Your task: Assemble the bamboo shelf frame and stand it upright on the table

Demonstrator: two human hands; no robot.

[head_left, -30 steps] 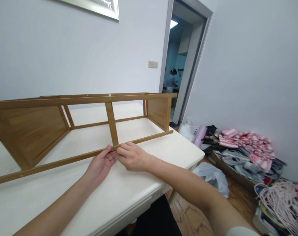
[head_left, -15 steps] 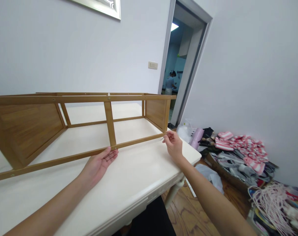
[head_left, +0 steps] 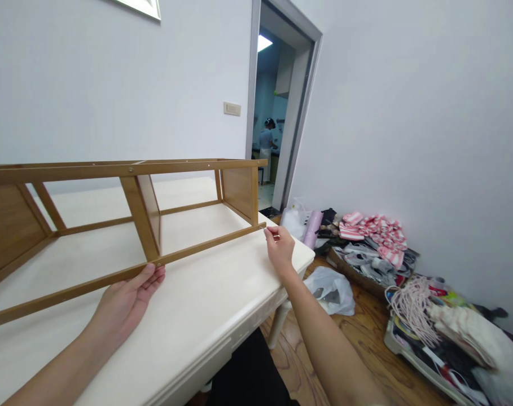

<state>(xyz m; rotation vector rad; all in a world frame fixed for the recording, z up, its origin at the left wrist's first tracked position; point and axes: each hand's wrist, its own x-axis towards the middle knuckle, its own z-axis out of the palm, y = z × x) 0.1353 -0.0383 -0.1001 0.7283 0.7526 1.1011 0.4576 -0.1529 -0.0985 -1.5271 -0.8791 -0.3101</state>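
The wooden frame (head_left: 140, 220) lies on the counter (head_left: 197, 299) beyond the fingers; the left hand (head_left: 127, 299) stays touching it, grip unclear; the right hand (head_left: 280, 251), pinched closed, has moved to one end, apparently shifting work there.

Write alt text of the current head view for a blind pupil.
A left hand touches the lower front rail of a panelled wooden frame on a white table; the right hand is near the rail's right end. A doorway stands behind.

Soft, even light brightens the wall (head_left: 188, 67) and worktop (head_left: 222, 282); a ceiling lamp (head_left: 264, 43) glares beyond the dimmer doorway (head_left: 296, 96). Wide-angle distortion stretches everything toward the edges.
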